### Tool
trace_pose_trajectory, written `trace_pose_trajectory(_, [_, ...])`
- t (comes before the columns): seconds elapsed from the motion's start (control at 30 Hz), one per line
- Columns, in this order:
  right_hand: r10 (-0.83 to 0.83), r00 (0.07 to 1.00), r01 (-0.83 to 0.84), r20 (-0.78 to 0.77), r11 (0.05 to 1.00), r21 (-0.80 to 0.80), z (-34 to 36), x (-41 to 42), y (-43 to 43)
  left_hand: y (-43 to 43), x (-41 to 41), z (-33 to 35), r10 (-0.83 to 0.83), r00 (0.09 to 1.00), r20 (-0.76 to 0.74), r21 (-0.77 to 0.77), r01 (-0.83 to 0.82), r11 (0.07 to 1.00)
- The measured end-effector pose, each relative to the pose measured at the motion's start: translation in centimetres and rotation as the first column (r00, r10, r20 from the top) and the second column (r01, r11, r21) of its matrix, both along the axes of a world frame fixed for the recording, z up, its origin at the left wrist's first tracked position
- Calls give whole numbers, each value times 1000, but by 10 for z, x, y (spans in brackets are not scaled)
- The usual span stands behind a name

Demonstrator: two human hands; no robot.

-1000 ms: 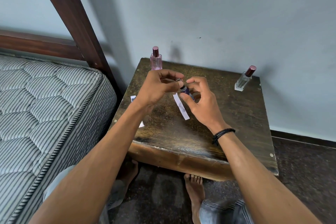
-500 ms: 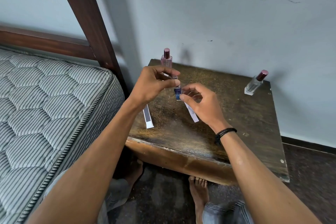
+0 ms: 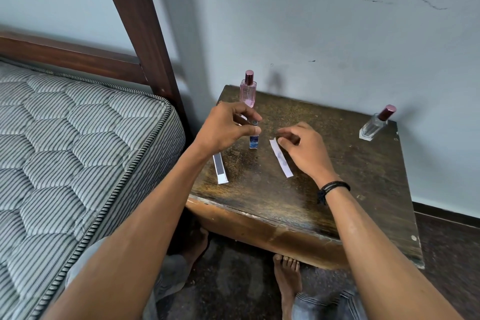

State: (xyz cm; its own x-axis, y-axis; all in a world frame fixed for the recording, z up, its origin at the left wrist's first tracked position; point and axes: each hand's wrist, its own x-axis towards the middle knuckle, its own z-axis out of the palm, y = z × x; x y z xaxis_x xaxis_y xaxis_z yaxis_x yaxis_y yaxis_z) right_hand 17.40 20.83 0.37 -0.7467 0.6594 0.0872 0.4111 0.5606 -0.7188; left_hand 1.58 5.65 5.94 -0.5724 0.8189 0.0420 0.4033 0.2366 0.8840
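Observation:
A small blue vial (image 3: 254,141) stands upright on the dark wooden side table (image 3: 324,184). My left hand (image 3: 226,128) pinches its top from above with thumb and fingertips. To the right of the vial my right hand (image 3: 304,149) is off it, fingers loosely curled and holding nothing. Its fingertips are at the far end of a white paper strip (image 3: 281,160) lying flat on the table. A second white strip (image 3: 220,168) lies near the table's left edge, partly under my left wrist.
A pink perfume bottle (image 3: 248,91) stands at the table's back left, just behind my left hand. A clear bottle with a maroon cap (image 3: 374,125) is at the back right. A striped mattress (image 3: 78,150) and dark bedpost (image 3: 140,28) border the left; bare feet (image 3: 287,278) show below.
The vial has come down from between both hands to stand on the table. My right hand has let go of it and moved right to the strip. The camera view shifted.

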Motion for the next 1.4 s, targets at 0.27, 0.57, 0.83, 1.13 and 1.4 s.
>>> trace_pose_trajectory(0.27, [34, 999, -36, 40, 998, 47, -1, -6, -1, -3, 1, 2, -42, 999, -2, -15, 42, 999])
trace_pose_trajectory(0.57, [40, 997, -46, 68, 995, 87, -8, -8, 1, -2, 3, 3, -37, 999, -20, -24, 36, 999])
trace_pose_trajectory(0.83, [-3, 1000, 3, -5, 1000, -3, -4, -2, 8, -2, 7, 10, -12, 999, -46, 70, 15, 997])
trace_pose_trajectory(1.13, [-152, 987, 153, -46, 988, 11, 2, 9, 30, 10, 95, -1, -33, 912, -408, 197, 124, 973])
trace_pose_trajectory(1.4, [-255, 963, 253, -88, 967, -32, 0, 16, 47, 23, 119, -63, -184, 768, -613, -169, 100, 980])
